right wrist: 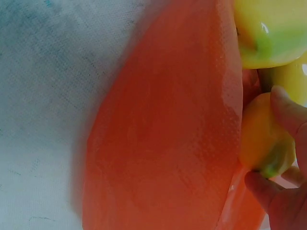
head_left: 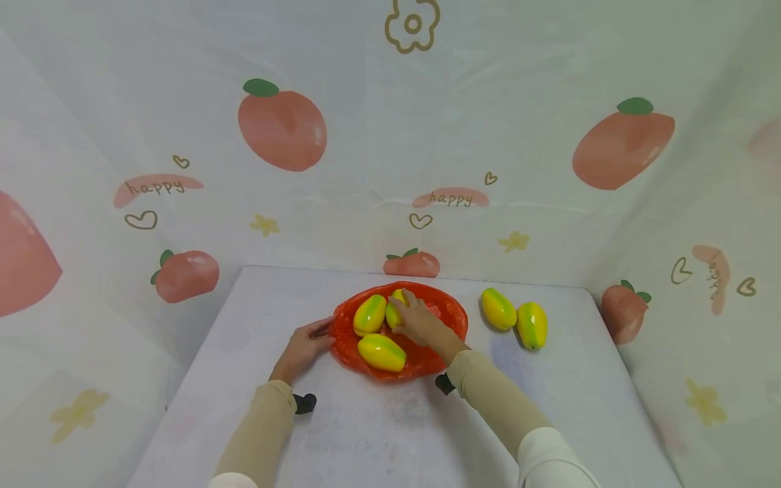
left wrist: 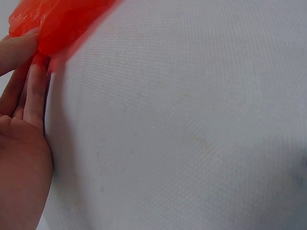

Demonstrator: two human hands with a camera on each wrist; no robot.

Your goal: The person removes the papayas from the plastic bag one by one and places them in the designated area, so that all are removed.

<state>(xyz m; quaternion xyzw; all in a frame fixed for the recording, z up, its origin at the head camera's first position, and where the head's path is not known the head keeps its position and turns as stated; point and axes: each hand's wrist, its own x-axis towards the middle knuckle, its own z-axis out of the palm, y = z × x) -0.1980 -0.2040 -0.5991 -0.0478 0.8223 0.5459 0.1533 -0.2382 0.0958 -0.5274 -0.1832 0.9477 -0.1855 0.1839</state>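
Observation:
A red plastic bag (head_left: pixel 421 362) lies spread open on the white table, its edges raised like a bowl. My left hand (head_left: pixel 307 349) pinches the bag's left edge; the left wrist view has the thumb above the thin red film (left wrist: pixel 72 24) and fingers beneath. Reaching into the bag, my right hand (head_left: pixel 423 324) grips a glossy yellow-green papaya (head_left: pixel 394 316) between thumb and fingers, as the right wrist view also shows. Two more papayas lie in the bag, one upper left (head_left: pixel 369 316) and one lower (head_left: pixel 382 352). The right hand partly hides the gripped one.
To the right of the bag, two papayas lie side by side on the table, one slanted (head_left: pixel 499 309) and one nearly lengthwise (head_left: pixel 533 325). A white cloth (head_left: pixel 366 135) printed with fruit surrounds the table (head_left: pixel 366 440) at its back and sides.

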